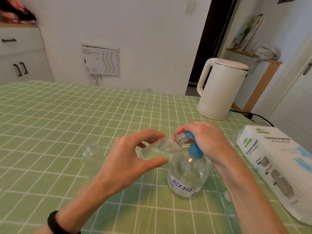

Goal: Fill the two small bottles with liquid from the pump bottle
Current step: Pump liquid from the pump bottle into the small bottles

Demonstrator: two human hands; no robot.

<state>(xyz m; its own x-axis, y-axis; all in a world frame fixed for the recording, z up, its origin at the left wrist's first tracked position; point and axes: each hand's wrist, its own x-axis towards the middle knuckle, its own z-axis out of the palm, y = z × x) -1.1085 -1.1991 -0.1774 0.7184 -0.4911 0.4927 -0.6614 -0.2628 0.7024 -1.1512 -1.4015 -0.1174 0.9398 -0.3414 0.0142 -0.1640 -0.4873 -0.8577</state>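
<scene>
A clear pump bottle (187, 176) with a blue pump head (194, 147) and a blue-lettered label stands on the green checked tablecloth. My right hand (206, 141) rests on top of the pump head. My left hand (133, 159) holds a small clear bottle (162, 146) tilted on its side, its open threaded neck against the blue spout. A second small clear bottle (92, 156) stands upright and uncapped to the left, partly hidden by my left wrist.
A white electric kettle (219, 88) stands at the back right of the table (67, 115), its cord trailing off the edge. A tissue paper pack (273, 166) lies at the right edge. A black band is on my left wrist.
</scene>
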